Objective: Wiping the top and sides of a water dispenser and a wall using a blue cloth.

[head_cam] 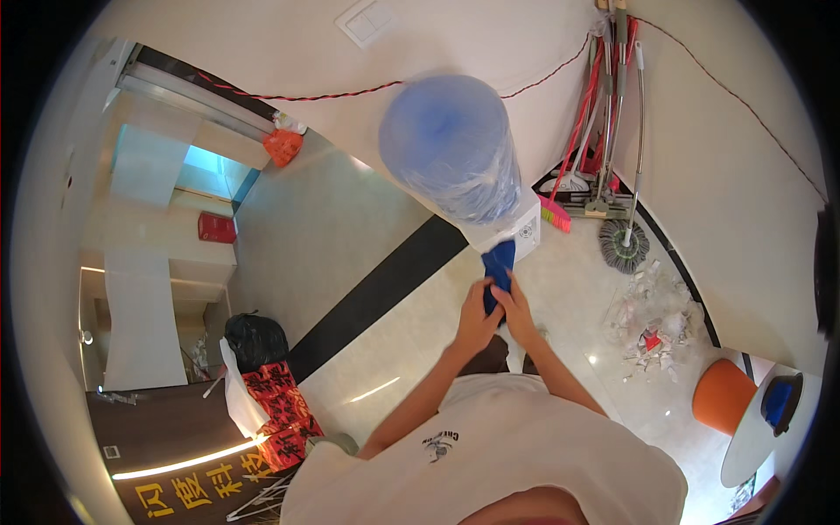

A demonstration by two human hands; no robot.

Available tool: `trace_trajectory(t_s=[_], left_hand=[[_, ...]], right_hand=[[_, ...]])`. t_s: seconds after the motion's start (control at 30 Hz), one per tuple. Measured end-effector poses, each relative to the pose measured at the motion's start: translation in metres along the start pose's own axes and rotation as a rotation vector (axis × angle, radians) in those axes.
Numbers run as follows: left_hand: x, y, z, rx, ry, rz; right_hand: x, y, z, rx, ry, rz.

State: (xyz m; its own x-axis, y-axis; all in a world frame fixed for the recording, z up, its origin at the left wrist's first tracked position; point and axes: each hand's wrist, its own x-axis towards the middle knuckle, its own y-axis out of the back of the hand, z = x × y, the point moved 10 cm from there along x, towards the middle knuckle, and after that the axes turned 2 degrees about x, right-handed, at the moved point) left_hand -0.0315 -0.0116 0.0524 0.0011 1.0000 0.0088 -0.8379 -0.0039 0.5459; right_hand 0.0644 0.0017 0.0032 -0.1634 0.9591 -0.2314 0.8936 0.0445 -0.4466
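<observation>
Both hands are on a folded dark-blue cloth (499,257) in front of my body. My left hand (478,318) grips it from the left, and my right hand (517,312) holds it from the right with the thumb over it. Just beyond the cloth's far end stands a white water dispenser (527,230) with a round grille on its side. A large translucent blue water bottle (453,141), wrapped in clear plastic film, sits upside down on top. Whether the cloth touches the dispenser I cannot tell.
Brooms and mops (607,125) lean in the corner at right. A litter heap (656,328) lies on the floor, near an orange stool (725,396) and a round white table (751,446). A black garbage bag (257,341) stands left. A red-black twisted cable (315,98) runs along the wall.
</observation>
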Motion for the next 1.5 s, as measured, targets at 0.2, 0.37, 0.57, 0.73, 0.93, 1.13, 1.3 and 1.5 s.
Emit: trace_trajectory(t_s=[0.2,0.37,0.57,0.73,0.93,1.13,1.3,1.5], left_hand=[[0.062,0.054,0.144,0.109,-0.305,-0.151],[0.101,0.098,0.186,-0.029,-0.424,-0.018],[0.190,0.082,0.233,0.302,-0.705,-0.040],[0.273,0.039,0.248,0.776,-0.800,0.016],[0.271,-0.016,0.225,0.727,-0.636,-0.038],[0.254,-0.098,0.141,-0.078,-0.178,-0.162],[0.278,-0.161,0.038,0.377,-0.083,-0.156],[0.325,-0.216,-0.102,0.527,0.185,-0.037]], right_hand=[[0.049,-0.003,-0.127,-0.126,0.302,-0.027],[0.068,0.048,-0.116,-0.114,0.239,0.132],[0.071,0.075,-0.119,-0.015,0.128,0.222],[0.099,0.094,-0.165,-0.210,0.179,0.334],[0.178,0.157,-0.162,-0.153,0.218,0.298],[0.253,0.222,-0.101,-0.290,-0.030,0.280],[0.291,0.249,-0.047,-0.379,-0.160,0.095],[0.391,0.303,0.058,-0.588,-0.222,0.041]])
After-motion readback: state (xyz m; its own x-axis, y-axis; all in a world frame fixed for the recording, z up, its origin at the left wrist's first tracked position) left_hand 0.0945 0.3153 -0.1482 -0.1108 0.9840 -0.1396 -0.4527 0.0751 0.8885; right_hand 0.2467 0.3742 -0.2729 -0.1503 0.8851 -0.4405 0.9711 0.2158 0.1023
